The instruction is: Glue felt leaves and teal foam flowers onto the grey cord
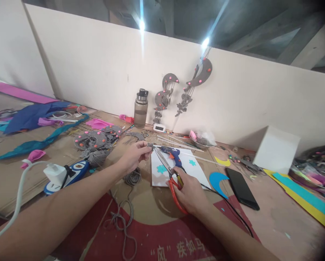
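Note:
My left hand (138, 156) pinches a small grey piece (151, 146) between thumb and fingertips; its exact kind is too small to make out. In my right hand (191, 190) is a pair of scissors (175, 194) with red handles, the blades pointing up and left toward that piece. Just behind the blades a blue glue gun (176, 158) lies on a white sheet (157, 180), along with teal flower cut-outs (161, 169). Below my left hand rests a ball of grey yarn (132, 177), its loose strand trailing toward me over the cardboard.
A power strip (78, 172) with a white plug sits at left, near grey moon decorations (93, 141). A bottle (141, 110) stands against the wall, beside hanging moon ornaments (202, 74). To the right are a blue crescent (218, 183) and a black phone (242, 188).

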`<action>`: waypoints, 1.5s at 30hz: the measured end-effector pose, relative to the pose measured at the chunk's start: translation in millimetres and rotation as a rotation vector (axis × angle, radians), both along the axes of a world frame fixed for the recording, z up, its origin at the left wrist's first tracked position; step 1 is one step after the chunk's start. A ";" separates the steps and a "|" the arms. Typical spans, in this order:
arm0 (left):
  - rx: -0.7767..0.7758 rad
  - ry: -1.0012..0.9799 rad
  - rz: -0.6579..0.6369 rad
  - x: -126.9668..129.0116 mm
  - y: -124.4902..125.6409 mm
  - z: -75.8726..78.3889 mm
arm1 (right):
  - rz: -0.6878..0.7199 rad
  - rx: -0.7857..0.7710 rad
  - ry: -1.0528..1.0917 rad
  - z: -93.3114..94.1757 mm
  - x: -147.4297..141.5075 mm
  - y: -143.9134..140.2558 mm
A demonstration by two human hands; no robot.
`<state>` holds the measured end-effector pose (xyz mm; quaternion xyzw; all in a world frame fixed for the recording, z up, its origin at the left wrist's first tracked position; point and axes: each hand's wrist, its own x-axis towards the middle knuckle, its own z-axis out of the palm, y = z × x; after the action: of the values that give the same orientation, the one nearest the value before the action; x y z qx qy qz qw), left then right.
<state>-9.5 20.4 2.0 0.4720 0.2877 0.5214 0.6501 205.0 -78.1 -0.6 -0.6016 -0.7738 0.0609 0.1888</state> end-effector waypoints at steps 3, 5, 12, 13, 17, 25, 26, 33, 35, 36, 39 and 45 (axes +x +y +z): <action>0.035 -0.017 0.011 1.1 -4.8 3.7 | -0.035 0.053 -0.022 3.8 -4.3 -2.9; 0.053 -0.024 0.019 0.9 -7.5 6.8 | -0.072 0.090 -0.020 6.2 -6.8 -3.9; 0.128 0.042 0.064 0.9 -13.6 12.3 | -0.008 0.178 0.088 9.7 -0.5 -9.3; 0.135 0.049 0.052 1.6 -15.4 13.2 | 0.003 0.184 0.110 10.4 1.9 -10.7; 0.201 0.102 0.019 4.7 -23.2 16.8 | 0.056 0.195 0.163 14.2 10.5 -15.5; 0.066 -0.033 -0.128 9.2 -27.2 16.3 | 0.006 0.126 0.105 9.4 12.8 -16.7; 0.036 -0.053 -0.154 9.5 -27.0 16.1 | -0.014 0.127 0.103 8.1 12.6 -16.1; -0.027 -0.057 -0.191 10.1 -25.3 13.5 | -0.032 0.107 0.100 1.2 14.7 -11.7; -0.011 -0.030 -0.185 9.7 -25.2 13.8 | -0.014 0.093 0.102 -0.1 15.3 -11.1; -0.003 -0.022 -0.185 9.5 -25.2 14.2 | -0.010 0.087 0.101 -0.6 15.6 -10.8; 0.005 -0.028 -0.198 8.9 -25.0 15.0 | -0.014 0.092 0.106 -1.2 16.6 -10.2; -0.038 -0.061 -0.166 9.6 -22.4 13.1 | -0.037 0.116 0.163 1.6 18.2 -10.8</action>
<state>0.2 -2.1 15.1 0.4658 0.2374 0.4742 0.7084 223.2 -89.0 1.1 -0.5970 -0.7468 0.0613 0.2866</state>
